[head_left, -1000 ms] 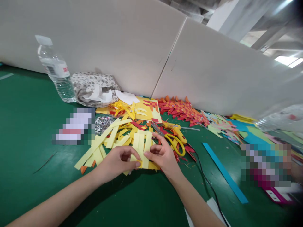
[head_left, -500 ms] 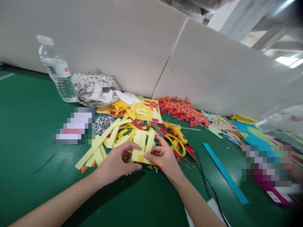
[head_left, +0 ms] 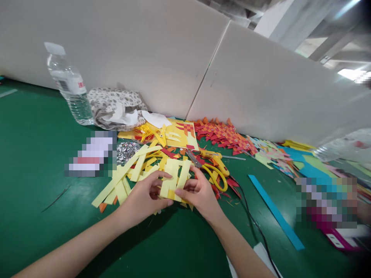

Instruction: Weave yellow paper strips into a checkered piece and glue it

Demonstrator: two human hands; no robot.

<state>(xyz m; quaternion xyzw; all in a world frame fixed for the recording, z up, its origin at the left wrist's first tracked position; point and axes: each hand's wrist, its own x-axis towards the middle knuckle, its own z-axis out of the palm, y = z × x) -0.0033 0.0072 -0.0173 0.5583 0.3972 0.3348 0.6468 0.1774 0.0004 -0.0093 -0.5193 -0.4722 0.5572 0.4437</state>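
Observation:
Between my two hands is a small piece of woven yellow paper strips [head_left: 170, 178], pale strips upright and a deeper yellow one crossing near the bottom. My left hand [head_left: 146, 197] pinches its left side, with thumb at the lower edge and index finger across the front. On the other side my right hand [head_left: 199, 193] grips the right edge, thumb over the front and fingers behind. Loose pale yellow strips [head_left: 121, 181] lie heaped beyond my left hand. Scissors with yellow handles [head_left: 216, 175] rest just past my right hand, next to a yellow glue gun [head_left: 216, 158].
Finished-looking red and orange woven paper fish [head_left: 223, 135] are piled along the partition. A bag of googly eyes [head_left: 126, 151], a water bottle [head_left: 71, 90] and a patterned cloth pouch [head_left: 116, 106] stand left. A black cord [head_left: 253, 218] and a blue strip [head_left: 275, 212] lie right.
The upright strips on the left of the woven piece now sit closer together, the gap between them narrowed. Both hands keep nearly the same place.

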